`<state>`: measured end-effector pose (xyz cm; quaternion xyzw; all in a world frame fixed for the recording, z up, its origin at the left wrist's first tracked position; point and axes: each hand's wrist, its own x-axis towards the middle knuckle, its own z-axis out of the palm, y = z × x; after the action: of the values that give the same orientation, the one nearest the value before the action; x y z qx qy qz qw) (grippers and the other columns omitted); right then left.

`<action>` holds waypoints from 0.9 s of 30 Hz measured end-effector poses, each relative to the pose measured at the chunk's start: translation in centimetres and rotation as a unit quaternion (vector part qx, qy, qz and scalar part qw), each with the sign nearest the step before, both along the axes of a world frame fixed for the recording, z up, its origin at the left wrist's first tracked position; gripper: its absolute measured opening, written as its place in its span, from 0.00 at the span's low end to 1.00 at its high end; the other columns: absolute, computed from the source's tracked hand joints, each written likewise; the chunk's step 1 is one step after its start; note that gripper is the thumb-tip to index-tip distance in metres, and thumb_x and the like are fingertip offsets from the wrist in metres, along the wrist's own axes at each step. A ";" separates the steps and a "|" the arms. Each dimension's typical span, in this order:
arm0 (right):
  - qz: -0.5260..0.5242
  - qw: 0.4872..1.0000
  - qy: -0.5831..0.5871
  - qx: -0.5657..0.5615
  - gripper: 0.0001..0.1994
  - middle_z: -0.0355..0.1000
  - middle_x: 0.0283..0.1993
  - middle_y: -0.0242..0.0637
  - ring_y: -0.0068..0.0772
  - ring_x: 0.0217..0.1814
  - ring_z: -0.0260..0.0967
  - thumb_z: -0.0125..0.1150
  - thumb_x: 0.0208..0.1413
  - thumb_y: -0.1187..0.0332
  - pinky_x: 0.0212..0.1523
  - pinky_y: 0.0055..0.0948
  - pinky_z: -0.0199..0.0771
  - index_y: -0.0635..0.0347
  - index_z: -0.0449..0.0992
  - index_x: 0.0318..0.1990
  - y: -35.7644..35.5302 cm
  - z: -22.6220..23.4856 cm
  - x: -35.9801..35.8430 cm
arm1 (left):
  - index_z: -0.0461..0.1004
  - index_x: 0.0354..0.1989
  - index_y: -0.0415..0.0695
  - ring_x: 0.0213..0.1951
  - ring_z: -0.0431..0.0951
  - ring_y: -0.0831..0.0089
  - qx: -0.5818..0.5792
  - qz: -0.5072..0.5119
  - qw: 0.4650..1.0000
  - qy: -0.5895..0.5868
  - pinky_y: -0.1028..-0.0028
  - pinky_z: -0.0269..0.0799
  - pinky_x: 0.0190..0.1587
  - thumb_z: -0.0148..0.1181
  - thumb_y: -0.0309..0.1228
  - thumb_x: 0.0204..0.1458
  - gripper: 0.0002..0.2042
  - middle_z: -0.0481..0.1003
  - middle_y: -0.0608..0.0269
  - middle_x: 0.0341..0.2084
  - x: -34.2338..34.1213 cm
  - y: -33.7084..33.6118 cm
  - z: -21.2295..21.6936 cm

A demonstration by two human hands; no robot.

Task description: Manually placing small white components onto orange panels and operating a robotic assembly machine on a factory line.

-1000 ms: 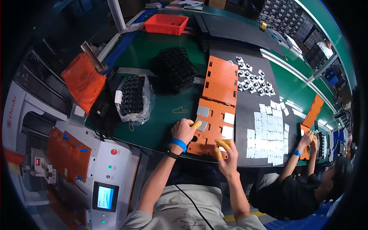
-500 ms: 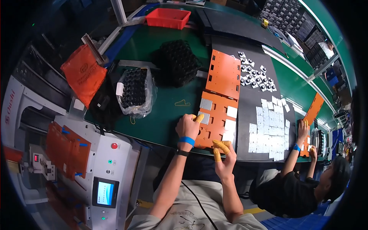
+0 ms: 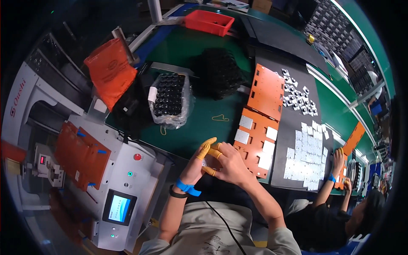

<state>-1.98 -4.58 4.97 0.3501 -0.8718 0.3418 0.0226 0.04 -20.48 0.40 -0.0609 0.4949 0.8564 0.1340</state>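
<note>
My left hand (image 3: 193,171) and my right hand (image 3: 233,165), both with yellow finger cots, meet at the near table edge, left of an orange fixture plate (image 3: 251,154). Their fingers are pinched together around something small and pale, mostly hidden between them; I cannot make out what it is. On the fixture plate lie several flat whitish squares, among them one square (image 3: 245,122) at the upper left and another (image 3: 271,132) at the right. The hinged-looking orange upper panel (image 3: 264,95) lies beyond it.
Right of the fixture are spread white square pieces (image 3: 304,155) and small boards with black domes (image 3: 297,97). Black parts in a clear bag (image 3: 170,95), a black tray stack (image 3: 221,72) and a red bin (image 3: 208,23) stand farther off. A machine (image 3: 127,178) is at left, a co-worker (image 3: 323,221) at right.
Both hands have left the fixture plate and come together to its left, fingers now pinched. The whole view has shifted, so the table's things appear farther right.
</note>
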 end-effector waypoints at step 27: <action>-0.082 0.974 -0.046 -0.207 0.10 0.76 0.36 0.37 0.31 0.37 0.73 0.69 0.48 0.71 0.42 0.31 0.74 0.65 0.79 0.36 -14.9 2.1 -17.0 | 0.68 0.63 0.38 0.57 0.75 0.63 0.145 0.180 0.967 0.106 0.59 0.66 0.65 0.71 0.29 0.49 0.31 0.76 0.56 0.54 5.0 -11.4 0.1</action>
<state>-18.98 -19.45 7.11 0.2495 -0.8081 0.5272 0.0826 5.00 -31.85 0.54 -0.0379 0.3574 0.9307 -0.0676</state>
